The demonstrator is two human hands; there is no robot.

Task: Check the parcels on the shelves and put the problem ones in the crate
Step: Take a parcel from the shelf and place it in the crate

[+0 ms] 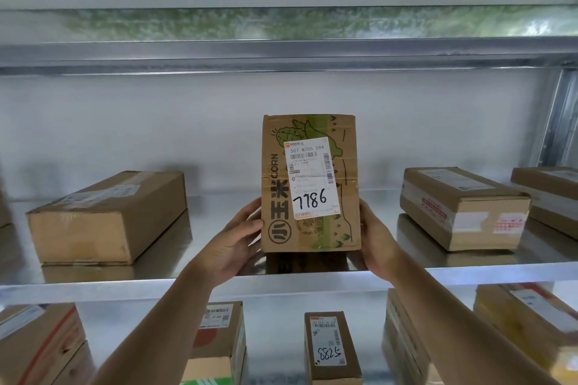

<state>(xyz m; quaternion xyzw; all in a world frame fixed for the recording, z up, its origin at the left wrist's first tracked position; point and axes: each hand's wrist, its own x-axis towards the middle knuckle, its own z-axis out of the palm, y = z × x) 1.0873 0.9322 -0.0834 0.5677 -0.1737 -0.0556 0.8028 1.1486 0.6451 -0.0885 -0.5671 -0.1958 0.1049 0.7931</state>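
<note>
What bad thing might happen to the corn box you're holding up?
The corn box stands tall on its narrow end near the shelf's front edge, gripped only low down by the left hand and right hand. It might tip forward and fall. Swung sideways, it might bump the taped box on the right.

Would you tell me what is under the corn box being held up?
Under the corn box lies bare metal shelf, showing its dark reflection. Whether its bottom edge touches the shelf is unclear.
</note>
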